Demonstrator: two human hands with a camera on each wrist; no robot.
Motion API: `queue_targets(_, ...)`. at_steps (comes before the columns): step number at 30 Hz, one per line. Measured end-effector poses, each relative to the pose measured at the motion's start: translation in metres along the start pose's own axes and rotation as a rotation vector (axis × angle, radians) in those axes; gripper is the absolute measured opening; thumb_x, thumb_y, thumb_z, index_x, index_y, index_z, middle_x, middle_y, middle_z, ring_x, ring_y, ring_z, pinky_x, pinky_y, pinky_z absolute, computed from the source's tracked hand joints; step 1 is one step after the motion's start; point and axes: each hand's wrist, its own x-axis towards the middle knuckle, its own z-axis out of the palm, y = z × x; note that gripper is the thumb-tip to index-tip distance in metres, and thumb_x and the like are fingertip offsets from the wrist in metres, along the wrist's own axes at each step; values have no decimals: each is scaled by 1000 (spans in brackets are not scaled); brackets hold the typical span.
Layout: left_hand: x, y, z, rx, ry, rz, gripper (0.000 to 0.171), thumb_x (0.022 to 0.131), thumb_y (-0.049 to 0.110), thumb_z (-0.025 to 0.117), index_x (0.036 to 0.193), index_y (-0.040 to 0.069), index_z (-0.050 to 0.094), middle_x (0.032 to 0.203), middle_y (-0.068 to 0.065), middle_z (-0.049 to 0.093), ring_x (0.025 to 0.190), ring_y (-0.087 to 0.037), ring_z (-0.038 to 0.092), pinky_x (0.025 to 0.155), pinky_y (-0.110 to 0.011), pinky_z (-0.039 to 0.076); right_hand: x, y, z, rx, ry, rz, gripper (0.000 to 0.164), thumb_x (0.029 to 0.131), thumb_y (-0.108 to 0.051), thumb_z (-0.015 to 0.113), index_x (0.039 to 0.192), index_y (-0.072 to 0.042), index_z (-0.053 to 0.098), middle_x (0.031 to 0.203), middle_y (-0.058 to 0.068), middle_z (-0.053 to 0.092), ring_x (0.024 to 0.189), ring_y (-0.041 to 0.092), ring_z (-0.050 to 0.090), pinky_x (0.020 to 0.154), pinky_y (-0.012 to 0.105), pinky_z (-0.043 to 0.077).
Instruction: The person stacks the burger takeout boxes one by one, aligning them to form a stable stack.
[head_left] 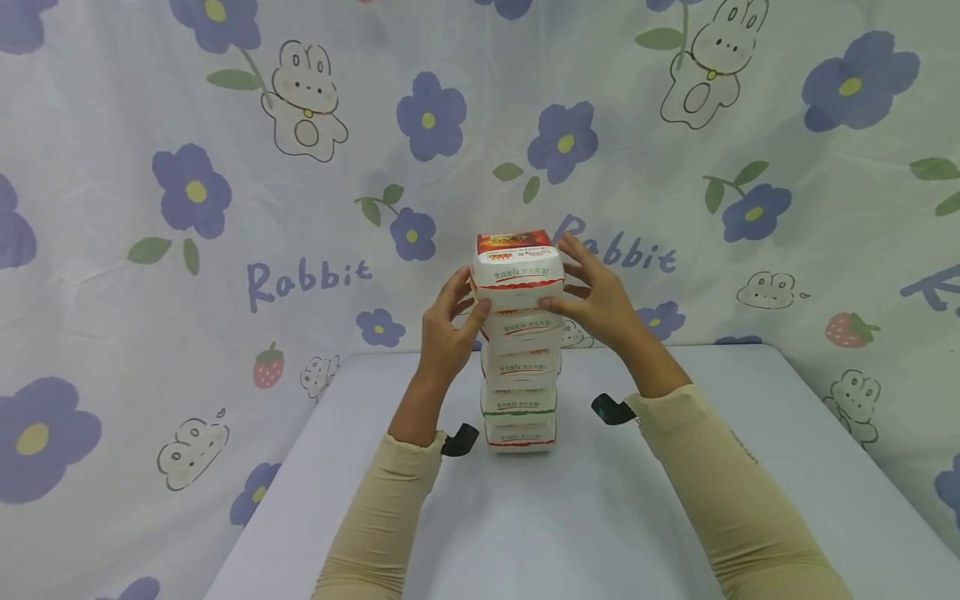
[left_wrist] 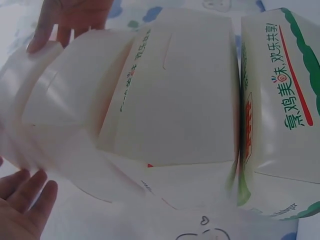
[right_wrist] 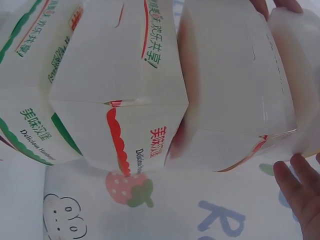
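Several white paper burger boxes stand in one upright stack. On top sits a burger box (head_left: 517, 279) with a red printed lid, held between both hands. My left hand (head_left: 446, 329) grips its left side, thumb at the lower front corner. My right hand (head_left: 600, 296) grips the right side, thumb on the front and fingers spread along the side. Directly below is another white burger box (head_left: 525, 329). Lower down comes a green-trimmed burger box (head_left: 519, 402), and at the base a red-trimmed burger box (head_left: 521, 435). The upper boxes sit slightly out of line.
The stack stands on a white table (head_left: 525, 533). Behind it hangs a white curtain (head_left: 480, 50) with purple flowers and rabbits. A dark wrist camera (head_left: 460, 440) sits at the left cuff, another wrist camera (head_left: 611, 408) at the right cuff, both close to the stack.
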Motion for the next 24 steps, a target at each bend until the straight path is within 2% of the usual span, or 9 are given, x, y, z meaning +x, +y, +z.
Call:
queue_targets(5, -3, 0, 0, 5, -7, -10, 54, 96, 17, 64, 145, 14, 44, 140, -1, 52, 126, -18, 51, 99, -40, 47, -3, 1, 1, -22, 11, -6, 98, 78, -26, 84, 154, -36, 23, 154, -12, 30, 131, 26, 45, 97, 49, 48)
queue_targets(9, -7, -1, 0, 9, -14, -22, 52, 96, 22, 63, 145, 19, 44, 139, 4, 52, 126, -15, 51, 100, -37, 46, -6, 3, 2, -36, 12, -4, 97, 78, -27, 84, 153, -38, 24, 154, -13, 30, 131, 27, 46, 95, 50, 49)
queue_targets(14, -9, -4, 1, 5, -7, -20, 53, 95, 15, 64, 144, 15, 45, 138, -1, 53, 126, -18, 51, 99, -39, 47, -8, 6, 3, -20, 1, 2, 98, 78, -27, 84, 153, -41, 22, 156, -10, 29, 131, 29, 45, 95, 52, 48)
queue_targets(17, -9, -2, 2, 3, -2, -18, 54, 94, 8, 64, 144, 8, 45, 137, -7, 53, 125, -23, 52, 99, -44, 47, -9, 7, 3, -18, -2, -5, 99, 77, -29, 84, 153, -41, 22, 156, -10, 28, 130, 29, 46, 95, 51, 48)
queue_targets(21, -9, 15, 1, -6, -7, -34, 52, 93, 3, 62, 142, -3, 43, 137, -18, 52, 125, -32, 51, 99, -52, 45, -10, 8, 2, -39, 6, -11, 100, 77, -30, 85, 153, -39, 22, 155, -12, 28, 131, 29, 45, 96, 50, 48)
queue_targets(24, -7, 29, -1, 0, -14, -53, 52, 93, 2, 62, 140, -6, 43, 136, -22, 51, 124, -35, 51, 98, -55, 44, -11, 8, 1, -53, 13, -2, 100, 76, -34, 84, 153, -41, 21, 155, -14, 28, 131, 28, 45, 97, 49, 48)
